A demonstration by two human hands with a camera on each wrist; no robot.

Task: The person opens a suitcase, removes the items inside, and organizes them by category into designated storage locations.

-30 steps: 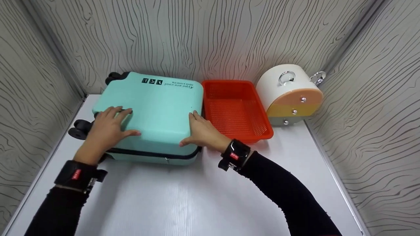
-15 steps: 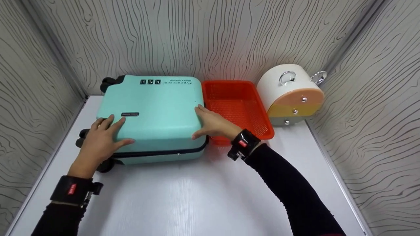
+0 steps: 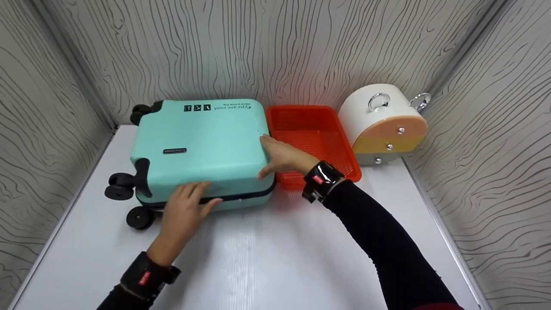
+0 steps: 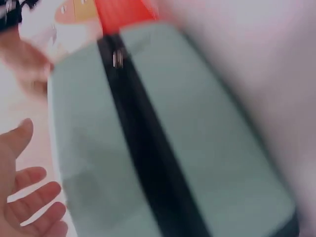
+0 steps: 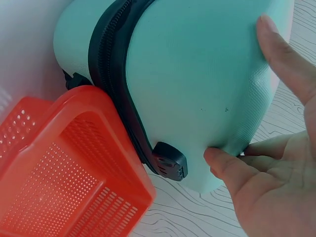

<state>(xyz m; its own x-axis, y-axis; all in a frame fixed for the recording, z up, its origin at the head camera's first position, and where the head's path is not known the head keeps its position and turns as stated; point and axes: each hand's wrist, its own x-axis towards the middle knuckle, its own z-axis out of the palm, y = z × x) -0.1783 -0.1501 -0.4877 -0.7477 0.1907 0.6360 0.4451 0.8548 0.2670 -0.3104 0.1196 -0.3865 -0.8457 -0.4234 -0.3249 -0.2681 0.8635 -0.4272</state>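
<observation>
A mint-green hard-shell suitcase (image 3: 206,133) lies flat on the white table, its black wheels to the left. Over its front side reaches my left hand (image 3: 183,213), fingers extended. In the left wrist view that hand (image 4: 29,192) appears beside the shell, fingers slightly bent and nothing between them; a black zip (image 4: 140,138) runs along the suitcase side. My right hand (image 3: 286,157) is spread over the suitcase's right front corner. Seen from the right wrist, the hand (image 5: 276,185) touches the shell with thumb and fingertips apart, above a black lock (image 5: 170,161).
Against the suitcase's right end stands a red perforated plastic basket (image 3: 355,170). Beyond it, on the right, is a rounded white box (image 3: 366,103) with three coloured drawers and ring handles. Wood-grain panels (image 3: 292,47) enclose the back and sides of the table.
The suitcase has shifted slightly right and turned a little, closer against the basket. My left hand has moved from its left front corner rightward to the front side; the right hand stays at its corner.
</observation>
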